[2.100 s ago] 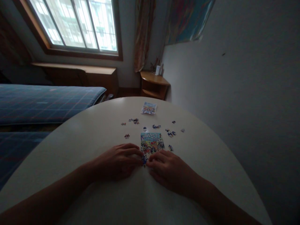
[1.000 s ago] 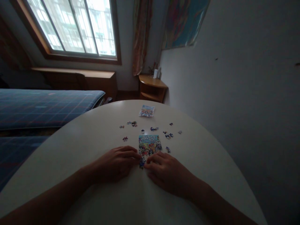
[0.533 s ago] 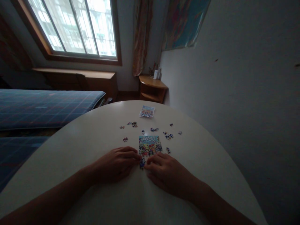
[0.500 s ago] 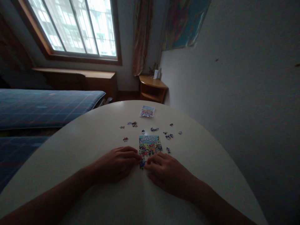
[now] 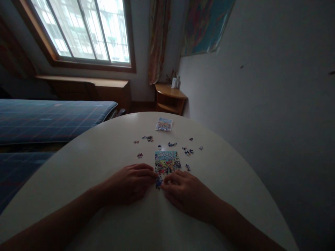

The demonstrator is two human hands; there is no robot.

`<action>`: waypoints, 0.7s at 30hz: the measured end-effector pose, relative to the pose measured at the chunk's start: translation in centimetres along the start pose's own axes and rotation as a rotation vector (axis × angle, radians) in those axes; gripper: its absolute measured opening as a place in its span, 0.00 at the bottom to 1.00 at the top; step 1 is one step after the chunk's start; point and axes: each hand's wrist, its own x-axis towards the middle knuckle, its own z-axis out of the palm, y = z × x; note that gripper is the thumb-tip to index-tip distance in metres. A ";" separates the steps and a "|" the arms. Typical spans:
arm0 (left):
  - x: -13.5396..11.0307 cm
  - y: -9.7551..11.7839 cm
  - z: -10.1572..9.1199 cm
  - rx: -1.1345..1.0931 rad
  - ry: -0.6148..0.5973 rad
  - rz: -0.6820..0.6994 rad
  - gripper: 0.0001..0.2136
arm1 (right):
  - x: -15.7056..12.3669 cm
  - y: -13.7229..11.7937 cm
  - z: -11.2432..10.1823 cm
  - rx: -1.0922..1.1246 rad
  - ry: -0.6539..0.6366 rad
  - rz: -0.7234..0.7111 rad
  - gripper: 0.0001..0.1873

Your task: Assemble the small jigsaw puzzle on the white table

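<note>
A partly joined jigsaw puzzle (image 5: 168, 161) with a light-blue top and a crowded, colourful picture lies flat on the table. Below its lower left corner is a blue puzzle piece (image 5: 158, 182), in contact with the puzzle or very close to it. From the left, my left hand (image 5: 134, 182) has its closed fingertips against this piece and the puzzle's edge. My right hand (image 5: 184, 191) is curled in a pinch at the piece's right side, its knuckles covering part of the puzzle's bottom edge.
Loose puzzle pieces (image 5: 188, 152) are scattered beyond and beside the puzzle, with another piece (image 5: 140, 155) on the left. A small picture sheet (image 5: 164, 124) lies near the far edge of the round white table (image 5: 112, 146). A bed (image 5: 57, 120) stands left, a wall right.
</note>
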 end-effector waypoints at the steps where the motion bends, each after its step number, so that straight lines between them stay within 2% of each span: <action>1: 0.0 0.0 0.0 0.000 0.004 0.000 0.17 | 0.0 0.0 0.0 -0.006 0.000 0.000 0.10; 5: 0.0 0.1 0.0 0.000 0.021 -0.001 0.17 | -0.1 -0.2 0.1 -0.030 0.006 -0.005 0.11; 13: 0.2 0.3 -0.3 -0.002 0.028 0.009 0.16 | -0.1 -1.6 0.1 -0.103 -0.076 0.049 0.12; 21: 0.0 0.2 0.0 0.002 0.027 0.000 0.16 | -0.1 -1.4 -0.1 -0.069 -0.080 0.062 0.11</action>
